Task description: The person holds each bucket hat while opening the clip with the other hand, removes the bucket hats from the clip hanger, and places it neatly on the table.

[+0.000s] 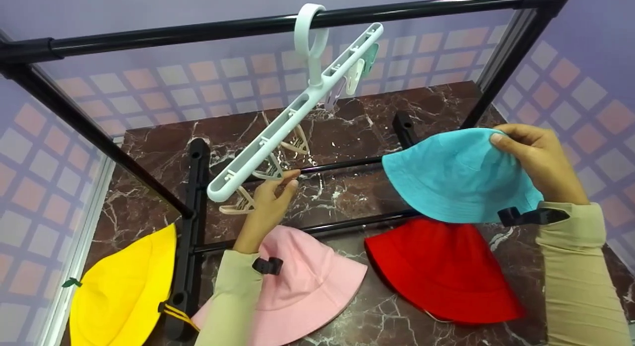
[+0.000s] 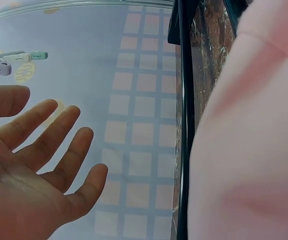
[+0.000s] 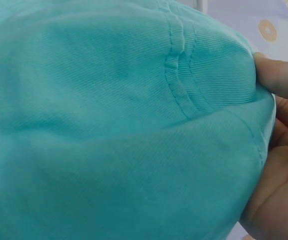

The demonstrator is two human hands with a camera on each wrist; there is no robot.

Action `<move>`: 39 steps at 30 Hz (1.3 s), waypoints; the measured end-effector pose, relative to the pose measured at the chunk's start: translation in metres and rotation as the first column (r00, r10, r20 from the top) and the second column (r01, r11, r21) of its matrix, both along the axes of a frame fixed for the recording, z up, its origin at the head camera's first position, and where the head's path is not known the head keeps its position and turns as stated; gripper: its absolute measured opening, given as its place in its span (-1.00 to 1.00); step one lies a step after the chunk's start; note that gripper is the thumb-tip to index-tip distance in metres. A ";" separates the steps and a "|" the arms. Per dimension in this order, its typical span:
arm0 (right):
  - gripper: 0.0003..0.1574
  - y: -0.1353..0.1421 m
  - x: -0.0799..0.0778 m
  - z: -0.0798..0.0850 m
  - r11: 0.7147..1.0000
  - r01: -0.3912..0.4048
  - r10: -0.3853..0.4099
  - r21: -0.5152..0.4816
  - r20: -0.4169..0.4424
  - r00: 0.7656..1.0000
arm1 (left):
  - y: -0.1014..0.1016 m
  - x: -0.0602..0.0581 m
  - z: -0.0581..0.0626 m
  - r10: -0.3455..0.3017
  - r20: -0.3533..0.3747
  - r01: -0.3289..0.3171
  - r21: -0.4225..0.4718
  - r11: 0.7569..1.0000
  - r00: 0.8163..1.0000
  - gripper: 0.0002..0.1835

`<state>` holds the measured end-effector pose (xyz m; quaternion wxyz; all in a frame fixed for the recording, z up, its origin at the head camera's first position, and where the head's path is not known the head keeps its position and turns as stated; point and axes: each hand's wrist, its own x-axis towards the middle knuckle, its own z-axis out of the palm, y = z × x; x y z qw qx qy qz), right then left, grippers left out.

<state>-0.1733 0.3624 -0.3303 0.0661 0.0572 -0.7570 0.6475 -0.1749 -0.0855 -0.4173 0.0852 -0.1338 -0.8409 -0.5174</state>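
Note:
My right hand (image 1: 538, 160) pinches the crown of a turquoise bucket hat (image 1: 456, 172), thumb on the near side. The right wrist view shows the thumb pressed on the hat's stitched cloth (image 3: 108, 90); the other fingers are mostly hidden behind it. Beside the near end of a white clip hanger (image 1: 278, 132), my left hand (image 1: 270, 202) is raised. Its fingers (image 2: 43, 137) are spread and hold nothing in the left wrist view. Close to it hang beige clips (image 1: 243, 202); whether it touches one, I cannot tell. White and green clips (image 1: 354, 78) hang at the hanger's far end.
The hanger's ring goes round a black rail (image 1: 173, 35). On the dark marbled surface (image 1: 342, 132) lie a yellow hat (image 1: 124, 286), a pink hat (image 1: 317, 281) and a red hat (image 1: 441, 271). Black bars (image 1: 347, 224) of the rack's base cross the surface.

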 end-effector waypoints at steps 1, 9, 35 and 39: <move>-0.82 0.003 0.000 0.000 1.000 0.015 -0.015 0.015 0.005 1.000 | 0.000 0.000 -0.001 0.001 0.000 -0.001 0.001 1.000 1.000 -0.68; -0.73 0.020 -0.001 -0.004 0.984 0.131 -0.138 0.124 0.049 0.989 | -0.001 0.002 -0.002 -0.030 0.004 0.030 0.038 0.999 1.000 -0.66; -0.73 0.090 0.006 -0.043 0.929 0.370 -0.364 0.005 0.195 0.911 | 0.003 0.002 -0.009 -0.051 0.069 0.042 0.122 0.992 0.996 -0.67; -0.72 0.096 0.004 -0.052 0.908 0.409 -0.379 -0.090 0.238 0.894 | 0.004 0.000 -0.012 -0.068 0.041 0.061 0.150 0.987 0.997 -0.64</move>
